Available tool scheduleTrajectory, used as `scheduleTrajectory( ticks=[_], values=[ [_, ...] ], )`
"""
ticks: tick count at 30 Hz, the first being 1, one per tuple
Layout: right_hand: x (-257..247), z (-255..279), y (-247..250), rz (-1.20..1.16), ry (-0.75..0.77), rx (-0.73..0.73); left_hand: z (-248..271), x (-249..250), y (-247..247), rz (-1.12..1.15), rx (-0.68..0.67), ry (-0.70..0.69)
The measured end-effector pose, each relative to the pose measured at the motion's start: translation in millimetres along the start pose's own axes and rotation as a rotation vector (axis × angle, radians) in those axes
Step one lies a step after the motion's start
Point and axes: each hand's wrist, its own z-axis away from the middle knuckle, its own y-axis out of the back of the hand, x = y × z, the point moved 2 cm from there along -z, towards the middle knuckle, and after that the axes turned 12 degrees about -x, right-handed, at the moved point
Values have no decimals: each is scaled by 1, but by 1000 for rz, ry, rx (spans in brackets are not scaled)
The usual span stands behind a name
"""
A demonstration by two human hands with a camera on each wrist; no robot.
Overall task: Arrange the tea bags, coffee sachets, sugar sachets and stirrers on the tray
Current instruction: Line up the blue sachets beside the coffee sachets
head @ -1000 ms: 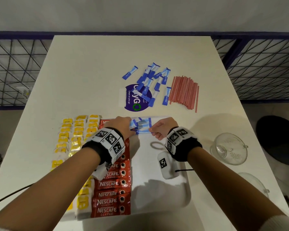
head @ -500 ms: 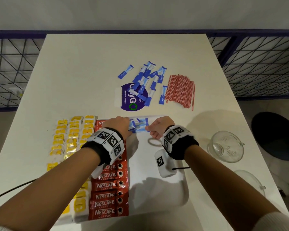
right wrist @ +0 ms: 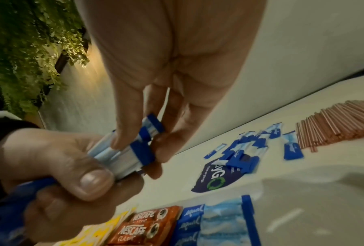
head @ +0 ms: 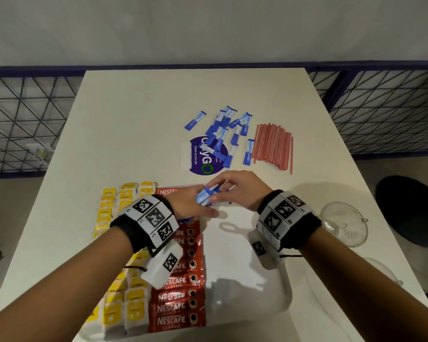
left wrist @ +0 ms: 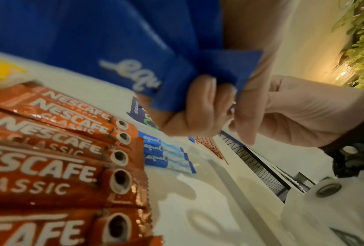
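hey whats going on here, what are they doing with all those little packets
A person is laying out drink supplies on a white tray. Yellow tea bags and red coffee sachets already lie in rows on it. The left hand grips a bundle of blue sugar sachets, and the right hand pinches its end above a few sugar sachets already laid down. More sugar sachets and the stirrers wait on the table.

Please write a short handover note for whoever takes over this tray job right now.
Left hand grips a bundle of blue sugar sachets; right hand pinches the bundle's far end.
Done: yellow tea bags and Nescafe coffee sachets lie in rows on the white tray, with a few Equal sachets beside the coffee.
Left: lay down the bundle, fetch the loose sugar sachets and red stirrers from the table.
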Motion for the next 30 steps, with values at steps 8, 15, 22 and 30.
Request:
scheduleTrajectory(
  ticks=[8,15,22,30],
  values=[
    [3,7,-3,-246,-65,16,27,-15,3,11,-36,30],
    [8,9,-4,-403,-147,110,47,-37,10,221,-34,162],
    [4,12,-15,-551,-225,77,59,-52,20,557,165,94],
    [8,11,-27,-639,-217,101,45,-34,11,526,227,33]
  ],
)
